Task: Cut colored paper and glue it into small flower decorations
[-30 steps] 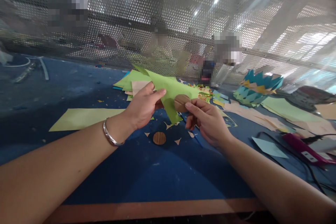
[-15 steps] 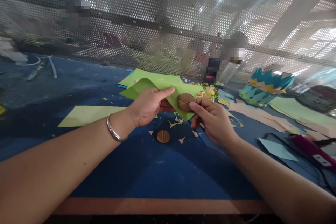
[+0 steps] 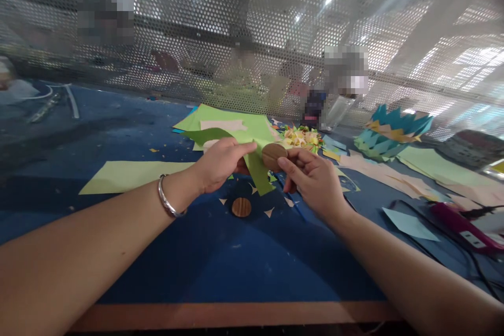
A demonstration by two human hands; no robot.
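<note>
My left hand (image 3: 220, 165), with a silver bangle on its wrist, pinches a strip of green paper (image 3: 260, 174) between thumb and fingers. One end of the paper curls up behind the hand; the other slants down toward the table. In the fingertips of my right hand (image 3: 317, 181) is a round wooden disc (image 3: 271, 156), its flat face toward me. The disc overlaps the strip's right edge in view; whether they touch I cannot tell. Below the hands, a second wooden disc (image 3: 241, 207) lies flat on the blue table (image 3: 236, 262) among small paper triangles (image 3: 269, 212).
Green sheets (image 3: 236, 114) lie behind my hands, beside a pile of paper scraps (image 3: 302, 139). A pale strip (image 3: 126, 176) is at left. Right stand a folded-paper crown (image 3: 394, 131), peach paper strips (image 3: 381, 174) and a purple power strip (image 3: 464, 228) with cords. Perforated metal mesh (image 3: 220, 21) rises behind.
The green paper has turned, so its right end now slants downward and less of it lies behind the disc. Both hands keep their holds. The view has shifted slightly.
</note>
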